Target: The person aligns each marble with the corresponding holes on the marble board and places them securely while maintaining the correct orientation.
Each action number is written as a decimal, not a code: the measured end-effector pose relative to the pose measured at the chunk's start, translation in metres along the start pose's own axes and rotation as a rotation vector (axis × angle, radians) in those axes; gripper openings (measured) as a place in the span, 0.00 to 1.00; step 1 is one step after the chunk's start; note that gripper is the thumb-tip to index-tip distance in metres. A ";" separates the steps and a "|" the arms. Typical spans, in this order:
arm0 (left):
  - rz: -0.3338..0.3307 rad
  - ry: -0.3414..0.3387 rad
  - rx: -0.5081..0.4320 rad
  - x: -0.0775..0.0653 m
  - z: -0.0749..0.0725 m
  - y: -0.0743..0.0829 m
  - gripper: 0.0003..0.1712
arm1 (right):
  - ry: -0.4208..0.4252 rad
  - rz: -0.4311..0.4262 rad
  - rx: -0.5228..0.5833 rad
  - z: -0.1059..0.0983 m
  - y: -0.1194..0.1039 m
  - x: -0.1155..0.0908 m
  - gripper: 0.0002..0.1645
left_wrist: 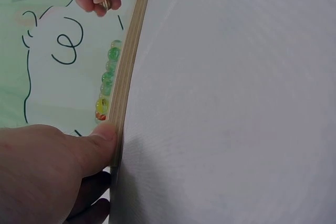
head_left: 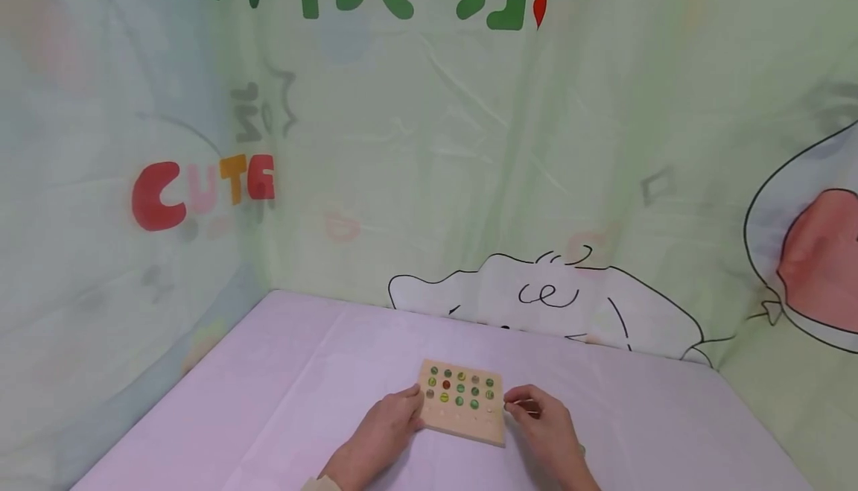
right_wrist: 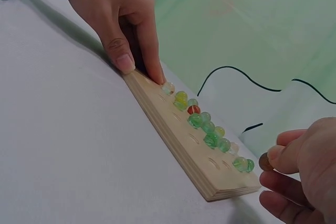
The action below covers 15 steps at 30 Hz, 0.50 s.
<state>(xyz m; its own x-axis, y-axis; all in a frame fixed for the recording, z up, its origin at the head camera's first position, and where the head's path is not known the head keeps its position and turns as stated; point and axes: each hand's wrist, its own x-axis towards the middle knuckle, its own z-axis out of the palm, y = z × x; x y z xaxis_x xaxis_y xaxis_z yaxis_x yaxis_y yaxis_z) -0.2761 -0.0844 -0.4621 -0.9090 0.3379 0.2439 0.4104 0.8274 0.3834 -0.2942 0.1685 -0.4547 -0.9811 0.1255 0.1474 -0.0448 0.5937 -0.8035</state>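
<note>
Pale green printed curtains [head_left: 415, 163] hang around a table spread with a lilac-white cloth [head_left: 302, 379]. On this cloth lies a square plywood board [head_left: 459, 426], its top cut with rows of shallow round hollows. Its two far rows each hold five glass marbles [head_left: 460, 388], and the third holds four; most are green, with some yellow or pale ones and one red marble [head_left: 446, 384]. The row nearest the person shows bare hollows, as does the right end of the third.

At the board's left edge, the left hand [head_left: 387, 422] grips it between thumb and fingers. Just beside the board's right edge, the right hand [head_left: 544, 425] pinches a brownish marble [right_wrist: 266, 162] between thumb and fingertips, clear of the wood. A small greenish thing [head_left: 582, 448], too hidden to identify, shows past that wrist.

Beyond the board, the curtain bears a black-outlined white cartoon animal [head_left: 485, 290]; farther left of the board, coloured letters spell "CUTE" [head_left: 234, 178].
</note>
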 end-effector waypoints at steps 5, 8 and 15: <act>-0.005 0.002 0.005 0.000 0.000 0.001 0.12 | 0.006 -0.001 0.029 0.008 -0.002 0.000 0.08; 0.003 0.006 0.017 0.000 0.000 0.001 0.12 | 0.010 -0.006 0.032 0.012 -0.002 0.000 0.08; 0.021 0.030 0.046 -0.001 0.001 0.001 0.11 | 0.006 -0.013 0.031 0.022 -0.003 0.004 0.09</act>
<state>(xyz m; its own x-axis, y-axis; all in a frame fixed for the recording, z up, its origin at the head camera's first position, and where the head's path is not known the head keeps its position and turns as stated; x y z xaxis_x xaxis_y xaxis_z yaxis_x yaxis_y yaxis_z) -0.2751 -0.0834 -0.4631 -0.8972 0.3429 0.2781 0.4254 0.8400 0.3367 -0.3021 0.1495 -0.4647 -0.9793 0.1223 0.1616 -0.0639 0.5702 -0.8190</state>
